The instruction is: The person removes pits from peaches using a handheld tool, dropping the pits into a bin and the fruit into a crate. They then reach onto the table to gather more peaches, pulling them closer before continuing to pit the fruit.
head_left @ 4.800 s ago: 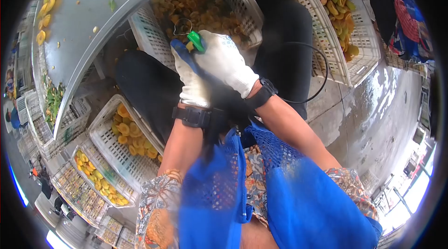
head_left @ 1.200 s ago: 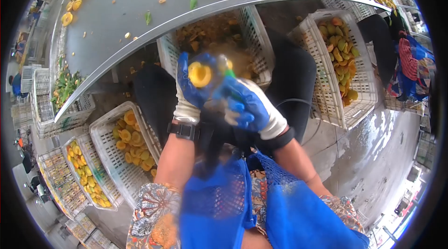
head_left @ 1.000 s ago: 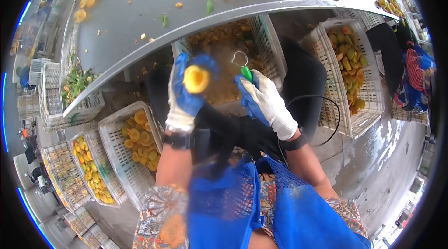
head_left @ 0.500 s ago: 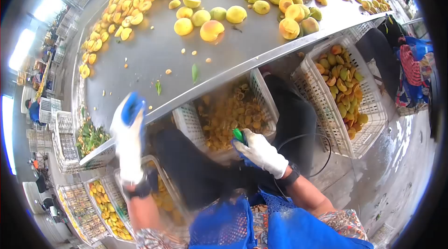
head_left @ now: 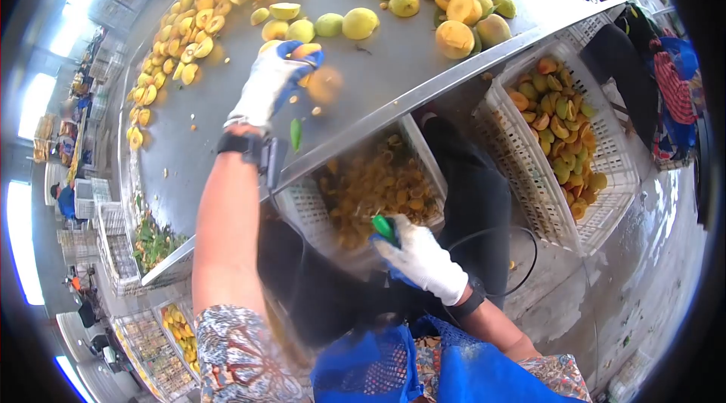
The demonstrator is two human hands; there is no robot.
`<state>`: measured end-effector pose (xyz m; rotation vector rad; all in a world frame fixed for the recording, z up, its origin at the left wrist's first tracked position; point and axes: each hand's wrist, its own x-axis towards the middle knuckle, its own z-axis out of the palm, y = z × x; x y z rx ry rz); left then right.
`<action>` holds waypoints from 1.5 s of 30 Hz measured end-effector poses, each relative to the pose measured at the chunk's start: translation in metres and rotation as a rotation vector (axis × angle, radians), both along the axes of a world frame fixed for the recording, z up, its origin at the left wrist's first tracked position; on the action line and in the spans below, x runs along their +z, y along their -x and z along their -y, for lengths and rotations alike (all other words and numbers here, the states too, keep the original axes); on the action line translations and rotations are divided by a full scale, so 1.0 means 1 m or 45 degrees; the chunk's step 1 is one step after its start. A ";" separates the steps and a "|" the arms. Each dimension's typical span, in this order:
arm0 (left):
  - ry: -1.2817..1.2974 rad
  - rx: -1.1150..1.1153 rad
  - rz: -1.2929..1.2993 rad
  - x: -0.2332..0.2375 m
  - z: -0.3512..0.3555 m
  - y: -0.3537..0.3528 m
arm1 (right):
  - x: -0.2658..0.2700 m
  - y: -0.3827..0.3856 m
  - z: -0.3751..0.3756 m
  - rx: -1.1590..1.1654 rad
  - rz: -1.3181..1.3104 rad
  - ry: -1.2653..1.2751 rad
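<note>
Over the metal table (head_left: 227,112), my left hand (head_left: 276,78) wears a white and blue glove, and its fingers close on a yellow-orange fruit. Just beside its fingertips is another, blurred orange fruit (head_left: 324,84). Several whole fruits (head_left: 360,23) sit in a row beyond that hand. My right hand (head_left: 423,255), gloved alike, is wrapped round a green-handled tool (head_left: 384,229); the tool's working end cannot be made out. Below that hand's level, between my legs, stands a white crate (head_left: 302,203) with fruit pieces in it.
Halved fruits (head_left: 181,44) line the table's far left side. A second white crate (head_left: 522,168) of halves stands on the right, near a seated person (head_left: 673,93). Leaves (head_left: 155,240) are heaped at the left corner. A dark cable (head_left: 533,252) curves by my right wrist.
My left hand has moved up and right, from the table's near edge to the whole fruits, and has closed on fruit. My right hand has barely moved and keeps the green-handled tool.
</note>
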<state>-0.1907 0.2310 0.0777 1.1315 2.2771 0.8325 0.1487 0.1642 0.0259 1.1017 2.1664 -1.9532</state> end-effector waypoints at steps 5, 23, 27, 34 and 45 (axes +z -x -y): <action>-0.884 -0.068 1.453 0.019 0.128 -0.029 | -0.003 -0.001 -0.004 -0.153 -0.056 0.079; -1.281 0.446 1.720 -0.029 0.227 -0.182 | 0.030 0.028 0.076 0.200 -0.461 -0.644; -1.130 0.578 1.495 -0.029 0.225 -0.189 | 0.023 0.024 0.085 0.235 -0.421 -0.577; -1.027 0.652 1.363 -0.050 0.223 -0.198 | 0.013 0.019 0.086 0.285 -0.281 -0.173; -0.639 0.398 1.328 -0.065 0.233 -0.188 | 0.010 0.000 0.071 0.258 -0.275 1.267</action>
